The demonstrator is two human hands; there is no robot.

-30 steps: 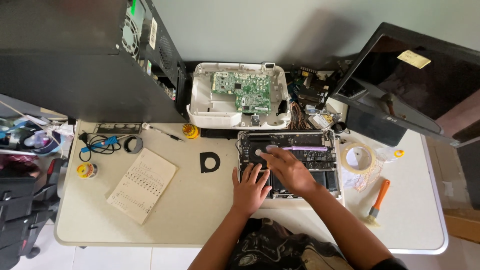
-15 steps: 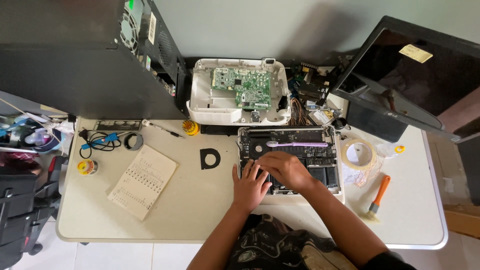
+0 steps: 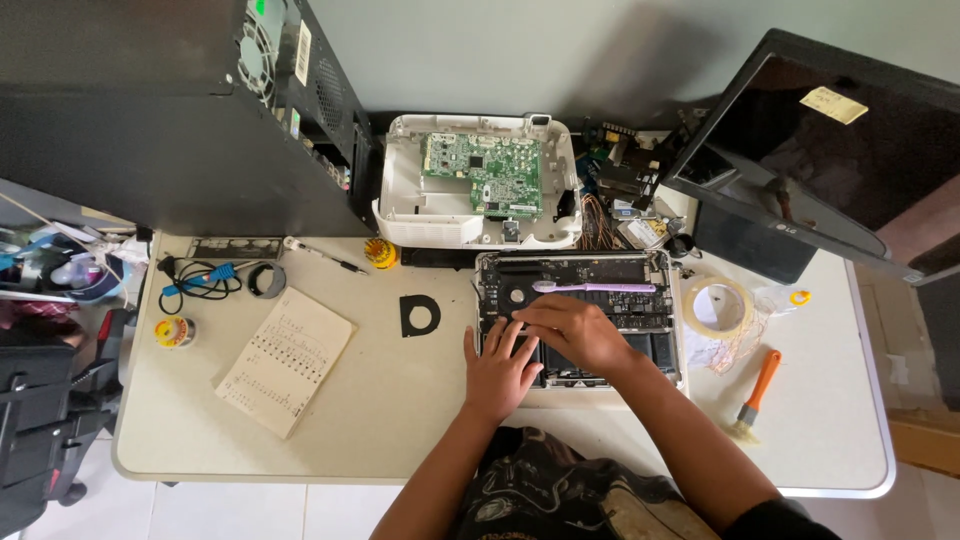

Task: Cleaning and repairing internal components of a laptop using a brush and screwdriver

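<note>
on the pale bench (image 3: 400, 420), an opened laptop (image 3: 578, 318) lay with its insides showing, just in front of a white device shell (image 3: 400, 205) holding a green circuit board (image 3: 483, 172). the left hand (image 3: 497, 372) rested flat on the laptop's near left corner, fingers spread and pinching nothing. the right hand (image 3: 572, 332) lay over the middle of the laptop, touching the left hand's fingertips; its fingers were curled downward, and i could not tell whether its grip held anything. a purple toothbrush (image 3: 595, 288) lay across the laptop's upper part, just beyond the right hand and apart from it. to the right sat a roll of tape (image 3: 717, 307) and, nearer the bench edge, an orange-handled brush (image 3: 753, 394). to the left lay a black d-shaped piece (image 3: 419, 315), a notepad (image 3: 286, 361) and a pen (image 3: 322, 256). a black computer tower (image 3: 170, 110) stood at the far left, a dark monitor (image 3: 830, 150) at the far right.
</note>
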